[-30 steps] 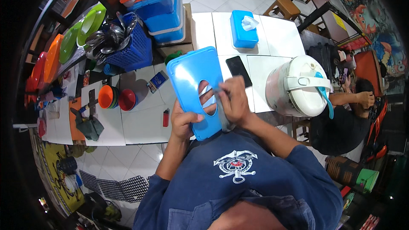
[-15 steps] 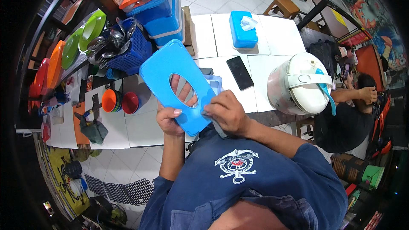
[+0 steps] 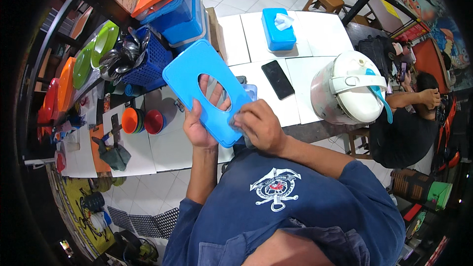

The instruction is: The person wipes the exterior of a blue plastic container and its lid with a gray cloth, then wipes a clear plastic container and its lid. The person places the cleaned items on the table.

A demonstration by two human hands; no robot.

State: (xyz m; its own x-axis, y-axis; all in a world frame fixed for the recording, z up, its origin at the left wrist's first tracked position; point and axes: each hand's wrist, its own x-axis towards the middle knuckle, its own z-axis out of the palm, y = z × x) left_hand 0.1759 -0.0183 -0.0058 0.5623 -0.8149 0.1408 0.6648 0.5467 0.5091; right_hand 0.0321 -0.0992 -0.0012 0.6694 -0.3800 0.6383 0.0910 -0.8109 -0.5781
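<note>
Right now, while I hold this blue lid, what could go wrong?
The blue lid might slip if the left hand loosens, because the right hand seems only to press a grey cloth near its lower end. If it falls, it could strike the black phone lying on the table nearby.

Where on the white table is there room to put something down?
There's bare white tabletop right of the tissue box, behind the round white container. Another patch shows between the red bowl and the left hand. It's crowded by the blue basket of spoons and the plates.
</note>
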